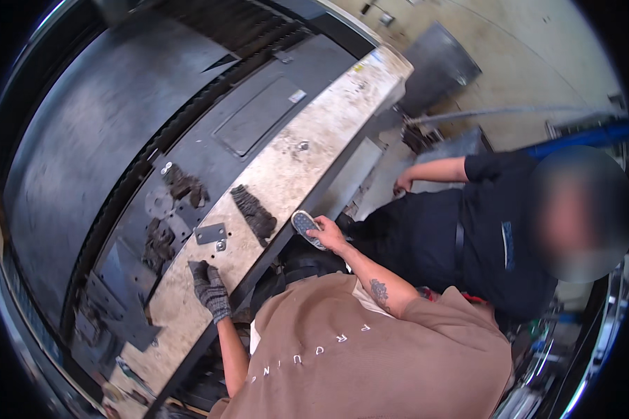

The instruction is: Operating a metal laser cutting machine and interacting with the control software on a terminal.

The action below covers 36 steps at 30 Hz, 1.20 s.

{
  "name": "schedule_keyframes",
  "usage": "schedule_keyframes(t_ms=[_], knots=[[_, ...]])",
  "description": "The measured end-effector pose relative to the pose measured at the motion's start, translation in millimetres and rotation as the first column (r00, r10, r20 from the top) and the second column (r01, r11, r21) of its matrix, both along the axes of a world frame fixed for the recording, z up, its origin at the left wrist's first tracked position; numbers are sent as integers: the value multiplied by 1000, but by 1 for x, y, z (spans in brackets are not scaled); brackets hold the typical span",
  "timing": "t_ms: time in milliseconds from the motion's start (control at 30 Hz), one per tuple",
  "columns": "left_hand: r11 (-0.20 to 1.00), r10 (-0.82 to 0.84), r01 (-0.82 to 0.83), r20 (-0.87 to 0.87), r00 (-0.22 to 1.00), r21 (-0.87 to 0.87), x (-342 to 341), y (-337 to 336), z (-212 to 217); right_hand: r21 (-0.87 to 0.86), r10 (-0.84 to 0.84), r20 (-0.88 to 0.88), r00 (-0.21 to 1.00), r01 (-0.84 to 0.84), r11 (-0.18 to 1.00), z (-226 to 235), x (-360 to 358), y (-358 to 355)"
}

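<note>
My left hand (211, 290) wears a grey knit work glove and rests at the pale, stained ledge (326, 115). Its fingers are closed on a small flat grey metal piece (193, 267), mostly covered by the glove. Bare, my right hand (330, 236) grips an oval pad (305, 225) with a dotted grey face and a light rim, held just off the ledge's near edge. Between the hands, a dark knit glove (254, 214) lies on the ledge. Beside it are a small grey plate with holes (211, 234) and a round metal fitting (221, 246).
Several cut metal plates (112, 293) and dark crumpled gloves (185, 185) lie on the machine beyond the ledge. A large metal sheet (112, 112) covers its bed. Close on my right stands another person (426, 230) in dark clothes. A grey bin (440, 68) stands behind the ledge's far end.
</note>
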<state>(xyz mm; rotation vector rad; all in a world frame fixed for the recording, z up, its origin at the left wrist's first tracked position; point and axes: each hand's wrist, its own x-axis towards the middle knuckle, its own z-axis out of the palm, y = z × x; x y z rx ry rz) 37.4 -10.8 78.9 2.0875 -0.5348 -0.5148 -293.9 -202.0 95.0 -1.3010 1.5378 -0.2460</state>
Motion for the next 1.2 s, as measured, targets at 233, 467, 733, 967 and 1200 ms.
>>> schedule_keyframes(t_ms=[233,467,733,967,1200], knots=[[830,-557,499,-402,727,-249,-84,-102,65,102,-164,329,930,138,985,37,-13,-6],[953,-233,198,-973,4,-227,-175,-183,59,-7,195,659,726,-253,967,70,-30,-21],[996,-82,29,-994,77,-80,-204,-255,26,13,105,192,976,-110,994,28,-167,-53],[955,-57,276,-843,534,111,-193,-320,-33,26,-134,4,991,134,991,11,-270,-54],[948,265,8,-805,530,317,-204,-365,-31,195,-356,-74,932,363,911,-35,-276,-60]])
